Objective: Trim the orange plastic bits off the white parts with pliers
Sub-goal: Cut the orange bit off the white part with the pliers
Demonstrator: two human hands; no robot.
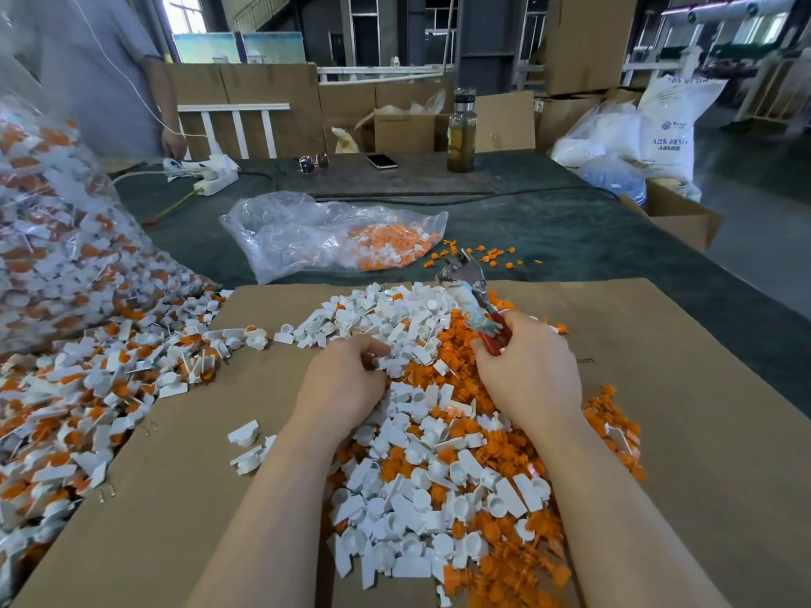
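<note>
Orange-and-white untrimmed parts heaped left of our cardboard sheet; on it our left hand curls into trimmed white pieces, right hand grips the pliers, jaws idle—risk we regrab finished pieces from the mixed pile.

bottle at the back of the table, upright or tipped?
Upright. The clear bottle with a dark cap stands on its base on the dark green table, cap on top, yellowish liquid settled in its lower part.

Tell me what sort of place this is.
Likely a plastics factory floor: loose white and orange moulded parts heaped on cardboard, a sack marked ABS resin, and stacked cartons behind.
</note>
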